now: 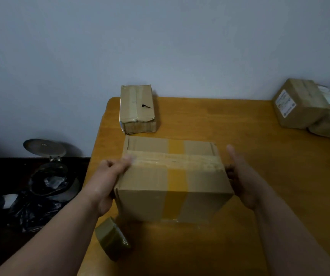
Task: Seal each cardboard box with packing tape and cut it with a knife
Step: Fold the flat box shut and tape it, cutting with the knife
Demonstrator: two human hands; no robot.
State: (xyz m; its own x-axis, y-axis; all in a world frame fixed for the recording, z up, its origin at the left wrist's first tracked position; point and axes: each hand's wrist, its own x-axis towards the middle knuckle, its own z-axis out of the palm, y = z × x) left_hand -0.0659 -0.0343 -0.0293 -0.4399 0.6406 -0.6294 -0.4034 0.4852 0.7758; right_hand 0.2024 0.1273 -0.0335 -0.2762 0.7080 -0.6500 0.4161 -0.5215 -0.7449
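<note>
At the middle of the table (239, 126) sits the box (172, 182) we hold between both hands, its top crossed by a clear strip of tape running from 9 to 3 o'clock and a wider yellow band (177, 174) running from 12 to 6 o'clock and down the near face. Our left hand (108, 182) lies against the box's 9 o'clock side, thumb laid flat on the end of the clear strip at the top edge, the fingers curled down the side panel. Our right hand (241, 176) is at the 3 o'clock side, thumb raised and apart from the cardboard, fingers bent against the side wall; we cannot tell how firmly they grip, since the box hides them. At 7 o'clock from the box, near the table's edge, the tape roll (112, 241) stands on its rim, just beside our left forearm. At 11 o'clock a smaller sealed box (137, 108) rests near the wall, well apart from ours. At 2 o'clock, toward the table's far right corner, a pile of parcels (311, 108) leans together. Off the table at 9 o'clock a bin (50, 176) with its lid up and a dark bag (34, 212) stand on the floor.
</note>
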